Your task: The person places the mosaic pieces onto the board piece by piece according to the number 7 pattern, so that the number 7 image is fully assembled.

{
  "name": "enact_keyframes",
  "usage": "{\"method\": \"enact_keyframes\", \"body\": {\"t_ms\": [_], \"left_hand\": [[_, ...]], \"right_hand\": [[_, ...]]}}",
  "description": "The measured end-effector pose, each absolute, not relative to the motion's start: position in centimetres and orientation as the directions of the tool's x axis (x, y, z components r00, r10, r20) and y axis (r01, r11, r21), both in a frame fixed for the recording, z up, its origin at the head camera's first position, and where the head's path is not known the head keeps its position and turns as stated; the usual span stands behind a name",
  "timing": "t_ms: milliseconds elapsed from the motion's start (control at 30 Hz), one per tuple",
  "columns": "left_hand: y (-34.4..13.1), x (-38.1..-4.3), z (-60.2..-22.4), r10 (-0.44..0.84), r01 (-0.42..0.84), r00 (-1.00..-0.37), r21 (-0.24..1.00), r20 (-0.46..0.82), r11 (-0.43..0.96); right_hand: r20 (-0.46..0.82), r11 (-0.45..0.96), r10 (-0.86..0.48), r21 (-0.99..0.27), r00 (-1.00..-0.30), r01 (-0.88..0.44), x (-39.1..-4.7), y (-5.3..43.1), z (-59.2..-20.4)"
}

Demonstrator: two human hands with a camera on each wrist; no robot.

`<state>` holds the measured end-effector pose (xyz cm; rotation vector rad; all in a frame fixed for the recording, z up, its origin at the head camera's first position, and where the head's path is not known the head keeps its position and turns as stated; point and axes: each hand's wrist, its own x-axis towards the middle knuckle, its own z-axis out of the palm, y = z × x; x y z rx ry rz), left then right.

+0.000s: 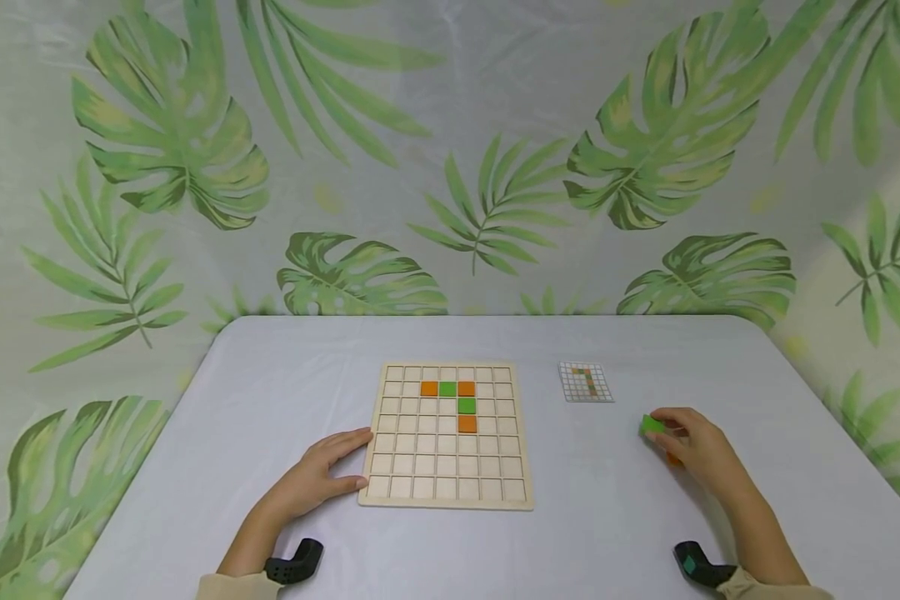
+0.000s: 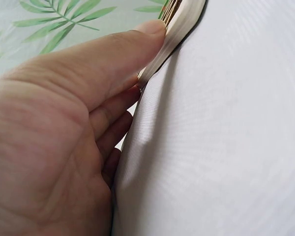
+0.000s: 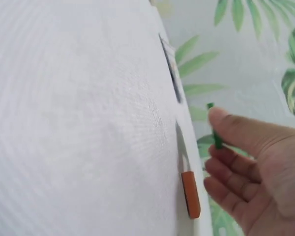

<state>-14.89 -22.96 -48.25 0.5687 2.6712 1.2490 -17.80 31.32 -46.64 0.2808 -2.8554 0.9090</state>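
My right hand (image 1: 696,446) pinches a green square tile (image 1: 652,424) between thumb and fingers. In the right wrist view this tile (image 3: 216,129) is seen edge-on, raised off the table. Below the hand an orange tile (image 3: 191,194) lies on the cloth, partly hidden by the hand in the head view. My left hand (image 1: 311,479) rests at the left edge of a wooden grid board (image 1: 446,503), thumb and fingertips touching its rim. On the board, three orange tiles and two green tiles alternate, three along an upper row and two more running down from the right one.
A small printed card (image 1: 586,382) with a coloured grid pattern lies right of the board. White cloth covers the table (image 1: 585,533). A leaf-patterned backdrop (image 1: 487,167) rises behind the table's far edge. Each wrist wears a black device (image 1: 297,562).
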Motion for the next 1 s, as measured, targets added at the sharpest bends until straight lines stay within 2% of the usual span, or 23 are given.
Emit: {"method": "enact_keyframes", "body": {"t_ms": [167, 367, 533, 833, 1000], "left_hand": [[-22.9, -14.9, -48.1, 0.395, 0.284, -0.918, 0.757, 0.037, 0.588], [-22.9, -14.8, -48.0, 0.395, 0.284, -0.918, 0.757, 0.037, 0.589], [-22.9, -14.9, -48.0, 0.399, 0.289, -0.916, 0.756, 0.040, 0.587], [-23.0, -15.0, -48.1, 0.405, 0.299, -0.913, 0.752, 0.047, 0.587], [-22.9, -15.0, -48.2, 0.403, 0.301, -0.914, 0.746, 0.048, 0.594]], "right_hand": [[0.237, 0.793, -0.163, -0.546, -0.958, -0.270, -18.0, 29.5, -45.2], [0.360, 0.765, -0.230, -0.507, -0.904, -0.397, -18.3, 26.3, -44.0], [0.409, 0.714, -0.288, -0.510, -0.866, -0.479, -18.4, 23.3, -43.1], [0.439, 0.603, -0.406, -0.531, -0.802, -0.596, -18.6, 17.5, -42.4], [0.416, 0.580, -0.433, -0.551, -0.800, -0.600, -18.8, 14.7, -43.1]]}}
